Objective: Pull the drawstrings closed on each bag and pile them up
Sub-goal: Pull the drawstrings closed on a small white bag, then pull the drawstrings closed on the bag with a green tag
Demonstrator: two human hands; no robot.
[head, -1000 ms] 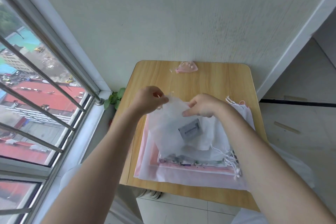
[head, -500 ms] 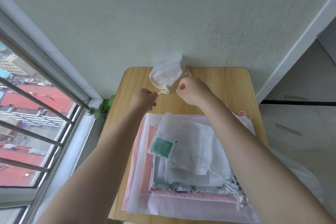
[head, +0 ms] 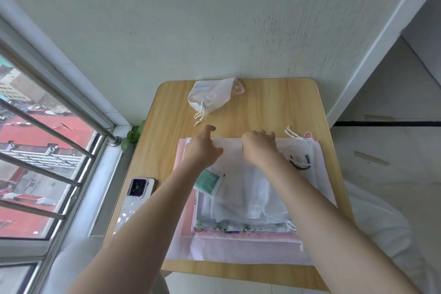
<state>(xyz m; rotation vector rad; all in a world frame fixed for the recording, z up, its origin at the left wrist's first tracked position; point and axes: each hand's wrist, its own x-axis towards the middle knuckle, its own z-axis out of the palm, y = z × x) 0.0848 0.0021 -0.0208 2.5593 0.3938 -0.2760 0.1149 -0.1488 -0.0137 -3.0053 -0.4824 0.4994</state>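
Head view: wooden table (head: 274, 102) carries a stack of flat bags (head: 250, 210); a cinched white bag (head: 210, 96) lies at the far edge. Left hand (head: 202, 150) and right hand (head: 259, 148) each pinch the top bag's upper hem.

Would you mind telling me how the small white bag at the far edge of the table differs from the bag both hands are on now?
The small white bag is cinched at the mouth, with its cords trailing; the top bag of the stack lies flat, its mouth uncinched. The small bag lies apart on bare wood at the table's far edge, untouched; the left hand and right hand grip the top bag's far edge. Both are white translucent fabric.
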